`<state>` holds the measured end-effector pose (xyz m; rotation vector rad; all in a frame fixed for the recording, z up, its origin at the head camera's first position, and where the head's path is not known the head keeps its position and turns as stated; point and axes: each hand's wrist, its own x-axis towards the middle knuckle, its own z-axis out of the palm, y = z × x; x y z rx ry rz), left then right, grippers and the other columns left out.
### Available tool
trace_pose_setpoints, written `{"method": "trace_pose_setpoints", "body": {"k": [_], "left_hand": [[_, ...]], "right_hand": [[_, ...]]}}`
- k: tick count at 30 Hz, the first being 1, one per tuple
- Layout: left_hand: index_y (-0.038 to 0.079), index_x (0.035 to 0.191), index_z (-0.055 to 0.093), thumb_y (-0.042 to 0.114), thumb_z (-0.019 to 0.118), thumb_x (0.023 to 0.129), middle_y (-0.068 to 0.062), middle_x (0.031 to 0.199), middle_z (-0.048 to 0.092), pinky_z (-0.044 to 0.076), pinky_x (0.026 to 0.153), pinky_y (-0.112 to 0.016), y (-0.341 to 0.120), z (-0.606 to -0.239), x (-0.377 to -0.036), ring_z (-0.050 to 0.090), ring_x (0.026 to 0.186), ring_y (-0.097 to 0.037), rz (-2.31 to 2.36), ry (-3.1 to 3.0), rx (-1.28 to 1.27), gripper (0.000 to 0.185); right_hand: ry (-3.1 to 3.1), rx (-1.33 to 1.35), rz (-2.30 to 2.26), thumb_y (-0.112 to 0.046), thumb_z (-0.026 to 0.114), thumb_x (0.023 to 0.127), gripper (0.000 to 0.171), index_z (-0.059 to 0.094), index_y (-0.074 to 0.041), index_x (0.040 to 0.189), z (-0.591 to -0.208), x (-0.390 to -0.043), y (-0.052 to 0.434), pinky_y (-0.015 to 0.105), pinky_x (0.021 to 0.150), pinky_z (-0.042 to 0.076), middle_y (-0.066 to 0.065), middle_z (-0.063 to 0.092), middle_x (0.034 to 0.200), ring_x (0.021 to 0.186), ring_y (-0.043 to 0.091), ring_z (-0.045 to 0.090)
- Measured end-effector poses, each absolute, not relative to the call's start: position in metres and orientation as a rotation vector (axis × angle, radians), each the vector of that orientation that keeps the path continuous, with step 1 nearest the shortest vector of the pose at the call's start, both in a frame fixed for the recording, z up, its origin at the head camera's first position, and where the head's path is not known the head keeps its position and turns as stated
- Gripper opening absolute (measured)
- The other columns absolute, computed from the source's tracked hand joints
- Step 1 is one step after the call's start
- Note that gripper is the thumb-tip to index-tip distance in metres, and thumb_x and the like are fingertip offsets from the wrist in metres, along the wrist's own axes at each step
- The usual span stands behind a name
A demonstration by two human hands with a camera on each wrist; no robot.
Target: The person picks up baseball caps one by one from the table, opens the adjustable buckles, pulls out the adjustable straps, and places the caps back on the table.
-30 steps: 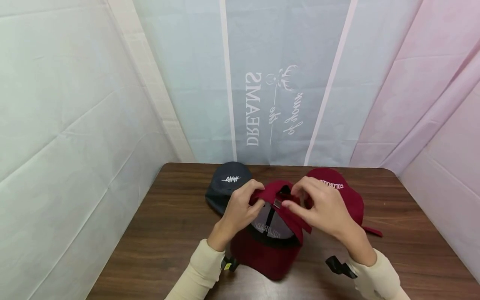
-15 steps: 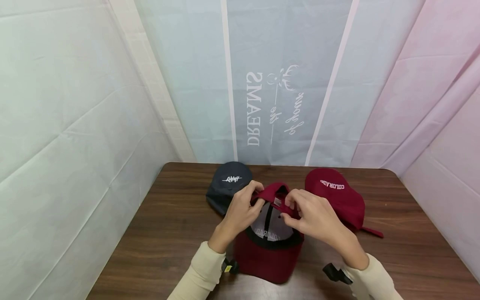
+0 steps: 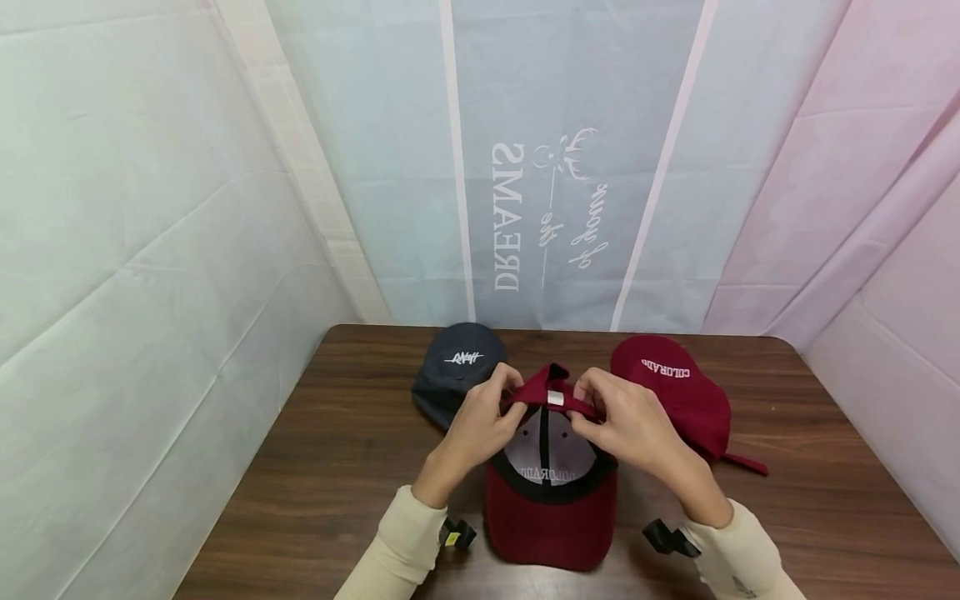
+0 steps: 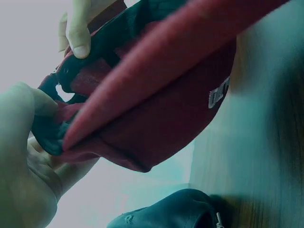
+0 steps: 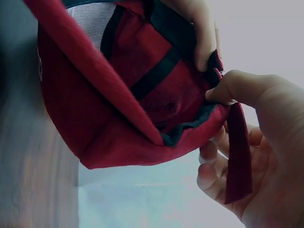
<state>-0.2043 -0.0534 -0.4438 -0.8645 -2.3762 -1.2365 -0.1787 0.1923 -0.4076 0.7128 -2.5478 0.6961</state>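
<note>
Head view: I see left hand and right hand both pinching rear strap of red cap — cap upside down, held over worktop near its front edge, brim toward me. Navy cap lies behind left hand, second red cap behind right.

Left wrist view: left hand clamped on cap rear edge; cap fills frame, navy cap below.

Right wrist view: right hand grips strap, thumb pressed at cap opening.
</note>
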Motion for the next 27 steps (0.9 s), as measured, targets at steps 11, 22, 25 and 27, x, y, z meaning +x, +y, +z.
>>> {"method": "trace_pose_setpoints", "body": {"k": [11, 22, 25, 27], "left_hand": [[0.010, 0.123, 0.064, 0.002, 0.068, 0.093, -0.004, 0.127, 0.058, 0.053, 0.083, -0.028, -0.053, -0.444, -0.206, 0.058, 0.101, -0.016, -1.133, -2.340, -0.990, 0.031], [0.016, 0.115, 0.071, 0.019, 0.073, 0.098, -0.001, 0.125, 0.061, 0.052, 0.086, -0.028, -0.043, -0.440, -0.203, 0.054, 0.114, -0.018, -1.034, -2.298, -1.068, 0.017], [0.016, 0.112, 0.073, 0.022, 0.075, 0.099, 0.001, 0.120, 0.063, 0.051, 0.084, -0.025, -0.040, -0.439, -0.203, 0.055, 0.110, -0.016, -1.001, -2.283, -1.061, 0.014], [0.016, 0.110, 0.074, 0.023, 0.076, 0.100, 0.002, 0.115, 0.064, 0.051, 0.084, -0.025, -0.038, -0.439, -0.203, 0.055, 0.107, -0.016, -0.983, -2.269, -1.060, 0.012]], "right_hand": [[-2.532, 0.721, 0.713, -0.011, 0.083, 0.080, 0.029, 0.060, -0.021, 0.093, -0.414, -0.183, 0.190, 0.021, 0.057, 0.040, -0.013, 0.050, 0.077, 0.066, 0.000, 0.045], [-2.519, 0.730, 0.720, -0.008, 0.083, 0.080, 0.028, 0.063, -0.021, 0.093, -0.417, -0.183, 0.189, 0.021, 0.058, 0.040, -0.013, 0.052, 0.076, 0.066, -0.002, 0.045], [-2.515, 0.736, 0.735, -0.006, 0.083, 0.079, 0.028, 0.064, -0.022, 0.093, -0.417, -0.182, 0.187, 0.021, 0.058, 0.041, -0.013, 0.054, 0.077, 0.067, -0.002, 0.045], [-2.513, 0.742, 0.743, -0.005, 0.083, 0.079, 0.028, 0.064, -0.022, 0.093, -0.417, -0.181, 0.186, 0.021, 0.058, 0.041, -0.013, 0.055, 0.077, 0.067, -0.002, 0.046]]}}
